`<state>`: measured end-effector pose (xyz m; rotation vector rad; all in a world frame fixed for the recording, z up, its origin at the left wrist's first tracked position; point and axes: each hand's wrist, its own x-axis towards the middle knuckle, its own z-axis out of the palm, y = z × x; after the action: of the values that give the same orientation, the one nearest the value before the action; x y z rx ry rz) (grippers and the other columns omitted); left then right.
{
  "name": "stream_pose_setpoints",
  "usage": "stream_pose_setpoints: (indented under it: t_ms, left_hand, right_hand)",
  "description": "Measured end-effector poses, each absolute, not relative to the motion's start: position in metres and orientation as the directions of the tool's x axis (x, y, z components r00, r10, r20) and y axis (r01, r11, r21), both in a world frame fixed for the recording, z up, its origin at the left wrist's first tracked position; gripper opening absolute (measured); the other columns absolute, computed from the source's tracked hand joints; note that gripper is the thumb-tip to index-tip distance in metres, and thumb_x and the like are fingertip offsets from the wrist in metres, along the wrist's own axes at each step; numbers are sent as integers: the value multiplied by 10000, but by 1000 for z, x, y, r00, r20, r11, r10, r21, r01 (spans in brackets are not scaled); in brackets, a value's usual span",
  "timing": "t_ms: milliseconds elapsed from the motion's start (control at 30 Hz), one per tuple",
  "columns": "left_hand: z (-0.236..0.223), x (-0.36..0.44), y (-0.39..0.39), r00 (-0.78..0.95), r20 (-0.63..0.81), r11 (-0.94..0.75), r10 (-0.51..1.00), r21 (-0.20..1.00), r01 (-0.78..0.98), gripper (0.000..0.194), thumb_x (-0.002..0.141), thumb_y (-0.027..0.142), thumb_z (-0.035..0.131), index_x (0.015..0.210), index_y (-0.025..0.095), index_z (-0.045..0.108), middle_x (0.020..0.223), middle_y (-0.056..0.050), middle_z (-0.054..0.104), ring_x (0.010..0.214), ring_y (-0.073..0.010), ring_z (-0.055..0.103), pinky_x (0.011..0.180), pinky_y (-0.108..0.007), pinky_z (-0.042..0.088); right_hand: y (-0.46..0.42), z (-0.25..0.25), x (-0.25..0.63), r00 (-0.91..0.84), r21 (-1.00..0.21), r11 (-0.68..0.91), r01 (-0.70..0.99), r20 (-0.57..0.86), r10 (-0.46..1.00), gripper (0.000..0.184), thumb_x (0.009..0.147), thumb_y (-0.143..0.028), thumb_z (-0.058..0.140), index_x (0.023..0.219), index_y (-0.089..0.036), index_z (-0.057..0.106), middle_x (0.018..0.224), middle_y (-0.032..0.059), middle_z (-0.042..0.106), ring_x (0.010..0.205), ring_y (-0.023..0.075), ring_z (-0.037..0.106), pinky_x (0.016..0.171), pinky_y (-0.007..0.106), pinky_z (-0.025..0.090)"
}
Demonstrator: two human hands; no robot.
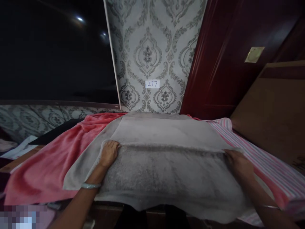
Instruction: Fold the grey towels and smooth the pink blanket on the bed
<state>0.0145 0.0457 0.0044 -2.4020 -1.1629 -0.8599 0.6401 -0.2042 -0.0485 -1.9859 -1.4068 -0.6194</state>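
A grey towel (pixel 166 171) lies spread across a table, its near part folded over the far part along a ridge. My left hand (pixel 109 152) rests on the left end of that fold, fingers curled over the edge of the upper layer. A pale bangle sits on that wrist. My right hand (pixel 238 162) grips the right end of the same fold, fingers closed around the cloth. The near hem of the grey towel hangs over the table's front edge.
Under the grey towel lies a pink towel (pixel 52 159) at the left and a pink striped cloth (pixel 267 165) at the right. Patterned wallpaper with a label reading 277 (pixel 152 84) stands behind. At right are a dark red door (pixel 228 63) and a brown wooden panel (pixel 274 117).
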Motion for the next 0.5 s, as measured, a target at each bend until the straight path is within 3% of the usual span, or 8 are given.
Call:
stream_pose_setpoints:
  t_ms: [233, 500]
  left_hand:
    - [14, 2, 31, 437, 752, -636, 493, -31, 771, 258, 984, 301, 440, 878, 218, 661, 861, -112, 726, 845, -284, 666, 819, -428, 497]
    - [64, -24, -10, 389, 826, -556, 409, -113, 823, 304, 1004, 361, 410, 879, 217, 648, 814, -88, 708, 801, -265, 661, 753, -394, 471]
  right_hand:
    - [-249, -7, 619, 321, -212, -245, 946, 721, 614, 341, 866, -471, 427, 943, -265, 687, 965, 113, 747, 918, 308, 701, 835, 448, 566]
    - [-306, 39, 596, 389, -181, -438, 880, 804, 450, 391, 891, -449, 368, 930, -225, 686, 914, 173, 716, 903, 330, 676, 801, 446, 523]
